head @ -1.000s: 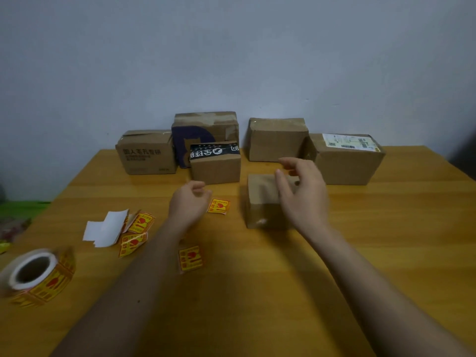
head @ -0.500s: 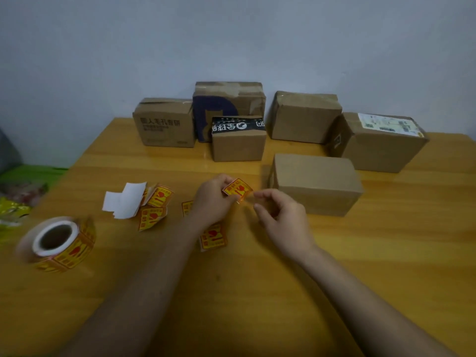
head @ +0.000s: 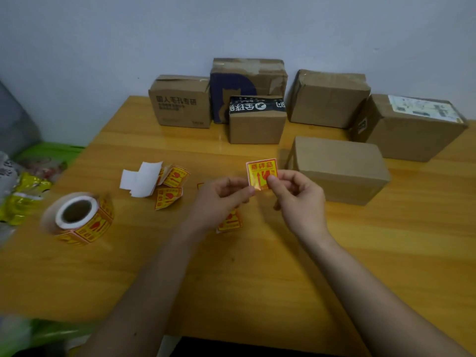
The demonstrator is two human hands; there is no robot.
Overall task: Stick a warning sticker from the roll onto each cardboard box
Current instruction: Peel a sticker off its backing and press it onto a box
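Note:
A yellow and red warning sticker (head: pixel 261 171) is held upright above the wooden table (head: pixel 257 279), pinched between both hands. My left hand (head: pixel 219 199) grips its lower left corner and my right hand (head: pixel 298 199) pinches its lower right edge. Just right of the sticker lies a plain cardboard box (head: pixel 340 168) on its side. The sticker roll (head: pixel 79 217) lies at the left of the table. Several more cardboard boxes stand along the wall, among them one with a black tape band (head: pixel 257 122).
Loose stickers (head: pixel 170 186) and white backing paper (head: pixel 141 179) lie left of my hands; another sticker (head: pixel 230 222) lies under my left wrist. A box with a shipping label (head: pixel 412 124) stands at the far right. Yellow and green packets (head: pixel 23 197) sit beyond the table's left edge.
My left hand picked a sticker off the table and raised it. My right hand left the plain box and took hold of the sticker too. The view shifted left.

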